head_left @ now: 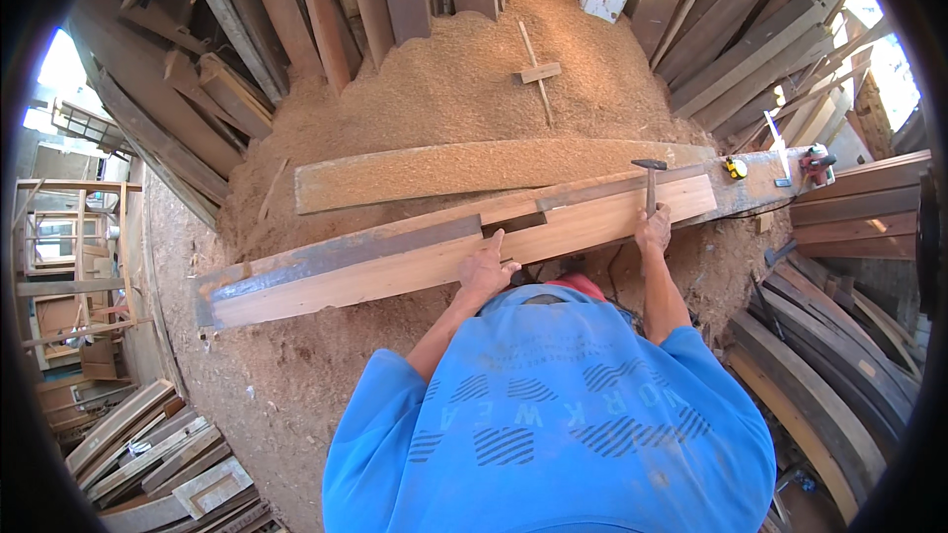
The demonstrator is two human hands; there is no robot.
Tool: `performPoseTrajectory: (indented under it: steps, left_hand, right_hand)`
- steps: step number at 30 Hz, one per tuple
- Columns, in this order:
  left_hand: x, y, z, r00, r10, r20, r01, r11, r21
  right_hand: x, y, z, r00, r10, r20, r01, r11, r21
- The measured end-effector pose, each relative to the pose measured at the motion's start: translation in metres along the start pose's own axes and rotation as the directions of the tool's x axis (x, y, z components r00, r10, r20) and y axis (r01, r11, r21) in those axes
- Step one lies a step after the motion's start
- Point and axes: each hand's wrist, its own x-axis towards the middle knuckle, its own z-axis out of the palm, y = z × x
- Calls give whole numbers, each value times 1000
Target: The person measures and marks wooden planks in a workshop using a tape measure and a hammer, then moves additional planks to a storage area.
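My right hand (pixel 653 229) grips a hammer (pixel 651 181) by its wooden handle, head upward, over the right part of a long pale plank (pixel 375 284). My left hand (pixel 486 268) rests on that plank, index finger and thumb stretched apart, beside a dark notch (pixel 513 224) near the middle. A darker board edged with pale wood (pixel 336 252) lies along the plank's far side. Beyond them a wide sawdust-covered board (pixel 474 166) lies roughly parallel. At the right end of the work surface (pixel 760 195) are a yellow tape measure (pixel 735 168) and a red power tool (pixel 816 166).
Timber boards (pixel 306 25) lean around the back and both sides, over heaped sawdust (pixel 434 89) holding a small wooden stick with a crosspiece (pixel 541 72). Stacked wood (pixel 829 395) fills the lower right, more scrap (pixel 163 454) the lower left. A wooden frame (pixel 84 237) stands at left.
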Motion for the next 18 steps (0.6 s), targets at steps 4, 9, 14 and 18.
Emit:
performPoseTrajectory:
  steps: [4,9,14,18]
  left_hand:
    - [0,0,-3,999,-21,43,24,997,-68]
    - [-1,1,-3,999,-23,24,24,998,-54]
    - [1,-4,4,999,7,-36,-9,999,-47]
    - [1,-3,3,999,1,-34,-2,999,-33]
  right_hand:
    - [-3,-3,-1,1000,-9,-17,9,1000,-15]
    - [-1,-1,-2,1000,4,2,-4,1000,-2]
    - [1,1,1,1000,1,-2,-1,1000,13]
    - [1,1,2,1000,2,-7,-2,1000,9]
